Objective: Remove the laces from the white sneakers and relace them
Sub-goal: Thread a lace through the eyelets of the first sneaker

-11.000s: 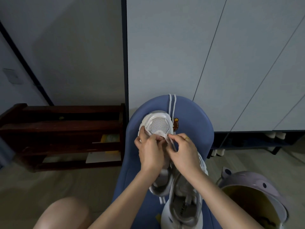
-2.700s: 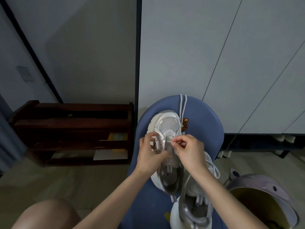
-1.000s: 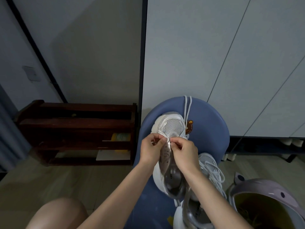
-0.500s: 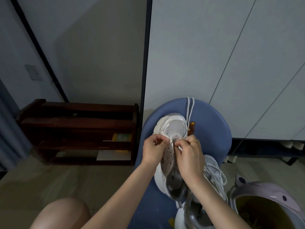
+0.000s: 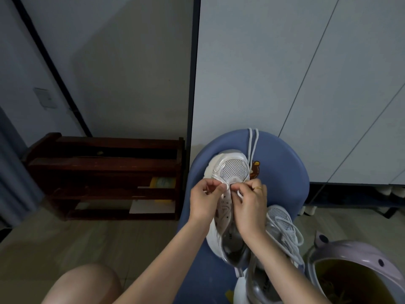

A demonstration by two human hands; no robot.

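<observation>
A white mesh-toed sneaker [image 5: 232, 170] lies on a blue stool [image 5: 282, 163], toe pointing away from me, its tongue bare of lacing. My left hand [image 5: 205, 201] pinches the left eyelet edge near the toe. Opposite it, my right hand [image 5: 249, 204], with a gold ring, pinches the white lace [image 5: 252, 143] at the lowest eyelets. The lace runs doubled past the toe over the stool's far edge. A second white sneaker [image 5: 282, 233], still laced, lies to the right under my right forearm.
A dark wooden shoe rack [image 5: 105, 172] stands on the left against the wall. White cabinet doors [image 5: 285, 73] rise behind the stool. A lilac bin [image 5: 355, 273] with an open top sits at bottom right. My bare knee [image 5: 85, 286] shows at bottom left.
Both hands stay pinched together at the lowest eyelets, having shifted slightly toward the toe. The camera has drifted a little, otherwise the sneakers and lace lie as before.
</observation>
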